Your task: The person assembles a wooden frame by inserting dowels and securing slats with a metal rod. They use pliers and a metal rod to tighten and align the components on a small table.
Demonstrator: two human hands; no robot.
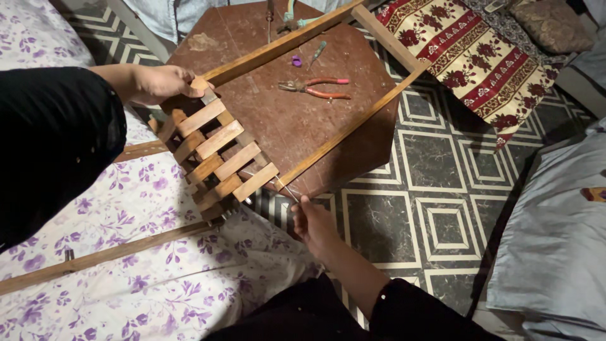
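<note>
A brown table is standing on the patterned floor. A wooden frame with crossed slats is lying across the table and reaching over a purple flowered sheet. The left hand is gripping the frame's top corner with curled fingers. The right hand is closed around a thin metal rod poking at the slats. Red-handled pliers are resting on the table, beside a small screwdriver.

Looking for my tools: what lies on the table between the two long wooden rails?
In the head view, red-handled pliers, a small screwdriver and a purple piece lie on the brown table between the rails.
</note>
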